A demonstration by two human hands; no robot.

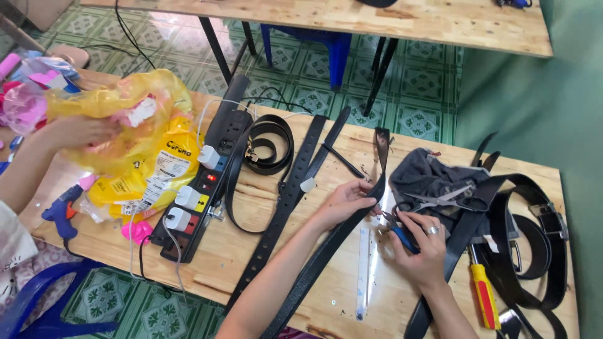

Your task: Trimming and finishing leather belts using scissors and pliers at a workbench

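Left hand (pixel 344 199) pinches belt (pixel 326 248); right hand (pixel 422 246) (ringed) grips pliers (pixel 399 231).

Single head-worn view, looking steeply down, close over worktable (pixel 251 251)

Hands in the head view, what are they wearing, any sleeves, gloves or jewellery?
Both forearms are bare, with no sleeves showing and no gloves. The right hand wears a silver-coloured ring on one finger. The left hand shows no ring, and no watch or bracelet is visible on either wrist.
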